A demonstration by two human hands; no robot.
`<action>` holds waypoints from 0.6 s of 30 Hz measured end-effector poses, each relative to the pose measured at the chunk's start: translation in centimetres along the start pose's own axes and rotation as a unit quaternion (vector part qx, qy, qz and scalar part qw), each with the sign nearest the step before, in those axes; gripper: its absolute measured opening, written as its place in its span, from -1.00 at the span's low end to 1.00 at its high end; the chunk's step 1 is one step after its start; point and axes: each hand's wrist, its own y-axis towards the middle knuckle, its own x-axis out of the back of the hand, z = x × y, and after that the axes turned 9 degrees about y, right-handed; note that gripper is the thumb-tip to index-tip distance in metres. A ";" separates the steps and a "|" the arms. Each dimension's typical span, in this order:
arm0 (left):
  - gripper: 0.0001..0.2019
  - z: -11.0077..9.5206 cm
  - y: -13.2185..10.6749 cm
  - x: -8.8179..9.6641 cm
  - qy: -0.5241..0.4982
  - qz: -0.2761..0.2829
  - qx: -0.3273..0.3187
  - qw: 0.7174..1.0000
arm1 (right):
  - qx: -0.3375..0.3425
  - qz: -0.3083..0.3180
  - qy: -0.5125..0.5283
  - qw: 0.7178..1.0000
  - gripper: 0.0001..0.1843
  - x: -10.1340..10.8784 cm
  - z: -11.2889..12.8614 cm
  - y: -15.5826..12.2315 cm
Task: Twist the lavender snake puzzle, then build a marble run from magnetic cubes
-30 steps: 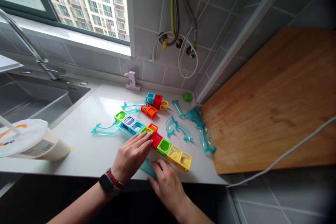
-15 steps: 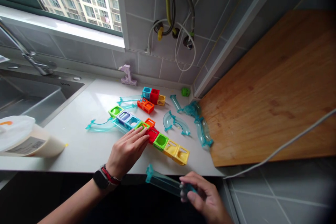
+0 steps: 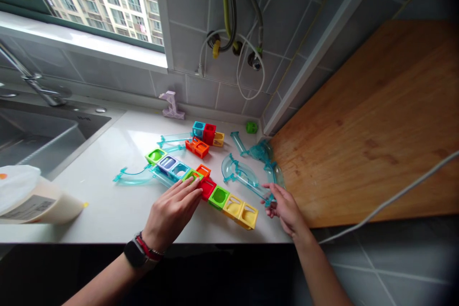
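A row of joined coloured cube blocks [image 3: 219,197] lies diagonally across the counter, green at the far left and yellow at the near right. My left hand [image 3: 174,209] rests on it, fingers stretched over the green and red cubes in the middle; the thumb is hidden. Between the thumb and fingers of my right hand [image 3: 285,209] is the near end of a straight translucent blue track piece [image 3: 251,185]. That piece slants away over a curved blue track piece [image 3: 227,167]. A longer curved track piece [image 3: 134,178] extends left from beneath the row.
Behind the row sit red, blue, yellow and orange blocks [image 3: 198,147]. More blue pieces [image 3: 260,151] lie against a leaning wooden board [image 3: 376,129]. A green block [image 3: 251,127] is in the corner, a purple stand [image 3: 172,105] by the wall, a white tub [image 3: 39,198] near the sink [image 3: 89,129].
My right hand has moved from below the counter's front edge up and forward over the counter, carrying the straight track piece. My left hand stays on the block row.
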 end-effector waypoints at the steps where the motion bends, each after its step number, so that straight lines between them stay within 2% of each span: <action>1: -0.80 0.0 0.1 0.0 0.001 -0.001 0.000 1.000 | 0.006 0.002 -0.019 1.000 -0.36 0.2 -0.9 0.2; 6: -0.81 -0.1 0.2 0.1 0.002 -0.006 0.001 1.000 | 0.047 -0.005 -0.114 0.992 -0.29 1.5 -4.6 0.3; 8: -0.80 -0.1 0.1 0.0 0.002 -0.005 0.003 1.000 | 0.058 -0.006 -0.154 0.986 -0.29 1.9 -5.0 0.2; 10: -0.80 -0.1 0.0 0.0 0.002 -0.004 0.002 1.000 | 0.099 0.006 -0.229 0.968 -0.35 2.0 -4.5 0.0; 14: -0.79 0.0 0.0 0.0 0.005 -0.005 -0.004 1.000 | 0.224 0.050 -0.422 0.877 -0.53 1.2 -2.0 -0.1; 18: -0.78 0.0 0.1 0.1 0.003 -0.008 -0.004 1.000 | 0.240 0.127 -0.535 0.800 -0.48 -0.7 0.0 0.8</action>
